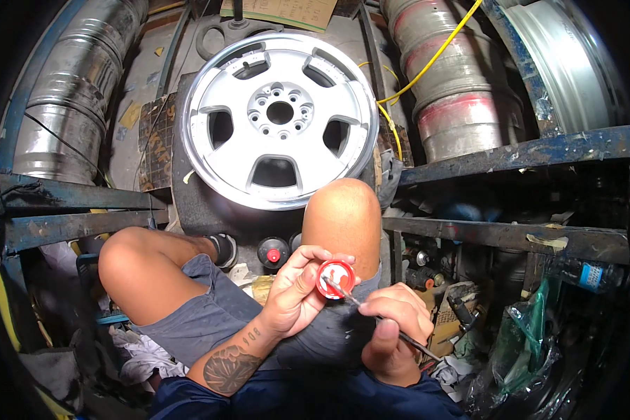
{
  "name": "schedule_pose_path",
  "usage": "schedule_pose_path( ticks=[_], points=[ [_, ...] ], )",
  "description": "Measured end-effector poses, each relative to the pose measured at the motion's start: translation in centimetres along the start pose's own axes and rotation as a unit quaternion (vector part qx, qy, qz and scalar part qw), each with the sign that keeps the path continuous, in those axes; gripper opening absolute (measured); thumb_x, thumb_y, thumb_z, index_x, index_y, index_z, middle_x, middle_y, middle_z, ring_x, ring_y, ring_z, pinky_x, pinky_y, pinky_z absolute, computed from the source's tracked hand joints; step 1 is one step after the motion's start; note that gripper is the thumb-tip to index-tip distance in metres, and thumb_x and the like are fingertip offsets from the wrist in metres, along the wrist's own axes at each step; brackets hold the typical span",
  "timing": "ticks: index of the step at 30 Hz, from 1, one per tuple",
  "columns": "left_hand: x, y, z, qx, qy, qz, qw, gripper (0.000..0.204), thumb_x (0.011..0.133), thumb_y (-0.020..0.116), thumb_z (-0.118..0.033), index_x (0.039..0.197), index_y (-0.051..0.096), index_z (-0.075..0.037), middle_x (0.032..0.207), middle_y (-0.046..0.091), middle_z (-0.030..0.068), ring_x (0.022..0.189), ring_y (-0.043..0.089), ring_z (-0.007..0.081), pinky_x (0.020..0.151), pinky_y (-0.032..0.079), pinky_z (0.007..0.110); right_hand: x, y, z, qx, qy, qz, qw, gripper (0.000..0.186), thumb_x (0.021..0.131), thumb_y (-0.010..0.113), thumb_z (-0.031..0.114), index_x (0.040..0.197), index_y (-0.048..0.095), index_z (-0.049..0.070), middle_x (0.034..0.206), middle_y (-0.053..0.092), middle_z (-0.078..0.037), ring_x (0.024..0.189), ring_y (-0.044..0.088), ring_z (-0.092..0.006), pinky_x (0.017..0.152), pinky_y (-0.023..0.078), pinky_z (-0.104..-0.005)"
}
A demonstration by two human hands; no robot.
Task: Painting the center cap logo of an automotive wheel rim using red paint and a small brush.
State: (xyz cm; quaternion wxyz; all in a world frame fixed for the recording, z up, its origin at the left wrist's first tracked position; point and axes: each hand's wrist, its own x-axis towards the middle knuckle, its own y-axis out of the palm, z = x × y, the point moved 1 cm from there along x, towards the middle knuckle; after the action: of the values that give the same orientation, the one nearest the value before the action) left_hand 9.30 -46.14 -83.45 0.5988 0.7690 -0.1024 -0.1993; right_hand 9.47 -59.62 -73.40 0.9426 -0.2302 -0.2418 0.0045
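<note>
My left hand pinches a small round red cap by its rim, its hollow side turned up and smeared inside with something white. In my right hand is a thin paintbrush, gripped like a pen. Its tip reaches into the cap and touches the white smear. Beyond my knees, a silver wheel rim lies face up on a dark support. It has several wide openings and a ring of bolt holes around its centre. Neither hand touches the rim.
Between my legs stands a dark bottle with a red top. Blue metal racks flank me, with stacked wheels on the right and more wheels on the left. A yellow hose hangs beside the rim. Clutter and green plastic lie lower right.
</note>
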Motion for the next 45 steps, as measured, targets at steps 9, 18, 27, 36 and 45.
schedule_pose_path(
  ticks=[9,18,27,36,45],
  points=[
    [-0.4,-0.4,0.0,0.004,0.007,0.009,1.0,0.034,0.092,0.06,-0.028,0.116,0.046,-0.009,0.126,0.05,0.0217,0.111,0.056,0.0386,0.091,0.051,0.046,0.1,-0.2,0.8,-0.048,0.009,0.002,0.999,0.02,0.085,0.054,0.015,0.078,0.063,-0.001,0.067,0.063,-0.012,0.057,0.061,-0.0231,0.054,0.045,-0.0308],
    [-1.1,-0.4,-0.4,-0.035,-0.027,0.056,0.997,0.034,0.092,0.059,-0.026,0.116,0.044,-0.008,0.128,0.047,0.0213,0.118,0.052,0.0364,0.101,0.043,0.05,2.6,-1.2,3.3,-0.127,-0.057,0.151,0.979,0.02,0.08,0.071,0.023,0.088,0.064,0.007,0.073,0.062,-0.002,0.055,0.057,-0.0157,0.05,0.04,-0.0268],
    [-2.4,2.3,-1.0,-0.065,-0.013,0.116,0.991,0.039,0.089,0.062,-0.034,0.115,0.044,-0.011,0.125,0.047,0.0235,0.114,0.054,0.0386,0.096,0.046,0.051,4.5,-0.2,5.0,-0.112,-0.177,0.123,0.97,0.043,0.076,0.074,0.04,0.093,0.058,0.004,0.066,0.058,-0.001,0.053,0.057,-0.0144,0.047,0.041,-0.0248],
    [-2.7,2.7,-0.5,-0.045,-0.018,0.136,0.989,0.046,0.088,0.062,-0.043,0.115,0.043,-0.011,0.125,0.046,0.0255,0.11,0.056,0.0391,0.095,0.046,0.047,3.8,-0.4,8.0,-0.152,-0.01,0.143,0.978,0.044,0.08,0.065,0.052,0.088,0.056,0.01,0.066,0.051,0.001,0.051,0.051,-0.0116,0.048,0.037,-0.0247],
    [-2.8,3.2,-0.8,-0.069,-0.009,0.125,0.99,0.035,0.092,0.057,-0.036,0.111,0.047,-0.009,0.121,0.049,0.0256,0.108,0.057,0.0361,0.096,0.046,0.051,4.2,0.6,5.2,0.02,-0.228,0.046,0.972,0.044,0.072,0.079,0.028,0.096,0.058,-0.002,0.071,0.061,-0.005,0.055,0.059,-0.0158,0.047,0.044,-0.0264]
  ],
)
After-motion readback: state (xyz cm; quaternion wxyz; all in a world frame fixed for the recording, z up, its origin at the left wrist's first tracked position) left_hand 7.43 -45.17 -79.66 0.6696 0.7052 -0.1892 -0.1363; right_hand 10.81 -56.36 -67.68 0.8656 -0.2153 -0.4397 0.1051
